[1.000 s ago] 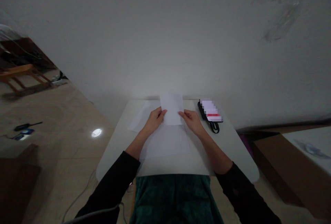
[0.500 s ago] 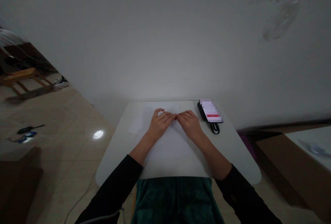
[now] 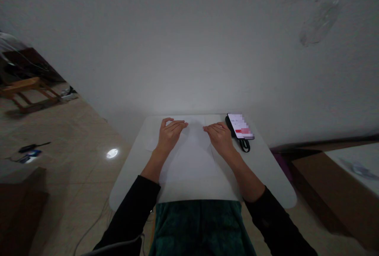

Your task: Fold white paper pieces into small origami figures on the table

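On the white table (image 3: 260, 177) lies a white paper sheet (image 3: 189, 165), with what looks like more paper under its left side. My left hand (image 3: 169, 134) is over the sheet's upper left, fingertips bunched in a pinch and one finger curled up apart. Opposite it, my right hand (image 3: 219, 137) has its fingertips pressed together over the sheet's upper right. A gap separates the two hands. Whatever the fingertips hold, if anything, is too small or dim to make out.
A phone (image 3: 241, 126) with a lit screen rests on a black item with a looped strap (image 3: 244, 145) at the table's back right. Behind stands a grey wall (image 3: 189, 51). A cardboard box (image 3: 331, 185) is right; a wooden stool (image 3: 28, 86) stands far left.
My hands, whose fingertips met over the paper, have moved apart. The left hand went left and slightly away from me; the right shifted slightly right.
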The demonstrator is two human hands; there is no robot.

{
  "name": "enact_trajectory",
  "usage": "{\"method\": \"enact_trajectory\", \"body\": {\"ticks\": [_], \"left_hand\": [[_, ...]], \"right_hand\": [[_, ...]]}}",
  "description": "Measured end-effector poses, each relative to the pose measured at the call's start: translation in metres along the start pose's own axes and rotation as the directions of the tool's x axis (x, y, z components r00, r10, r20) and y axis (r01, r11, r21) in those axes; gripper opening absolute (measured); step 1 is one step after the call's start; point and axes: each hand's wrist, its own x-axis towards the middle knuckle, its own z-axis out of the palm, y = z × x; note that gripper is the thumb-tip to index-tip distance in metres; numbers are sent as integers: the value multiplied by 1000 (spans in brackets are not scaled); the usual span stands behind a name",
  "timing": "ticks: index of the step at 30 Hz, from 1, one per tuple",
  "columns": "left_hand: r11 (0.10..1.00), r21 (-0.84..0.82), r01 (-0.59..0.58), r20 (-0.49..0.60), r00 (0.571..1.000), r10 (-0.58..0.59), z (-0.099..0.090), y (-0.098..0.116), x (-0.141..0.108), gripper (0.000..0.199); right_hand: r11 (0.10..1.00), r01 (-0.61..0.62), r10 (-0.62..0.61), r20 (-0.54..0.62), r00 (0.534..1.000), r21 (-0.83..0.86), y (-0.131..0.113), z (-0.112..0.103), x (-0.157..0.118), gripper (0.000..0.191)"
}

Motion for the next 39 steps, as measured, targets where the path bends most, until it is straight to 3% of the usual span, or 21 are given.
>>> {"method": "enact_trajectory", "body": {"ticks": [3,5,7,8,9,11,12,14,16,18,21,24,27,34,39], "left_hand": [[992,8,129,-155,980,-126,-9,-13,0,18],[959,-27,281,-288,917,-276,-14,-13,0,19],[895,-164,415,-317,837,-446,-13,-3,1,25],[840,-286,461,-264,805,-532,-9,6,2,31],[765,-428,481,-134,804,-580,-4,16,2,37],[538,-687,488,185,834,-519,11,38,3,48],[418,-766,488,261,831,-491,19,48,3,50],[258,-815,518,341,790,-508,32,59,3,46],[201,-815,544,354,741,-570,37,59,2,44],[193,-810,553,340,712,-615,34,51,1,45],[185,-812,554,329,695,-639,22,33,1,51],[150,-769,621,425,673,-605,9,21,2,55],[150,-709,690,536,664,-521,4,16,1,56],[307,-701,644,509,753,-417,5,19,1,45],[332,-741,583,392,778,-491,8,21,4,41]], "right_hand": [[997,-68,66,-63,996,-29,8,-6,1,25],[986,-159,146,-188,971,-56,12,-11,1,25],[974,-215,183,-313,932,-68,11,-14,1,23],[975,-212,176,-347,921,-70,7,-13,0,21],[981,-182,146,-353,924,-69,2,-11,-1,20],[993,-94,71,-291,954,-66,-13,-3,-4,19],[997,-39,23,-246,969,-61,-21,2,-6,18],[996,68,-76,-163,984,-54,-36,11,-9,20],[991,127,-130,-101,986,-40,-46,17,-9,23],[994,107,-108,-54,993,-24,-48,17,-7,31],[999,-23,24,-21,1000,47,-38,11,-3,42],[972,-118,123,-14,992,203,-18,5,-1,35],[910,-134,134,27,991,392,-2,2,0,30],[674,-273,296,88,951,687,0,-5,7,8],[399,-322,370,171,913,858,-4,-5,9,10]]}}
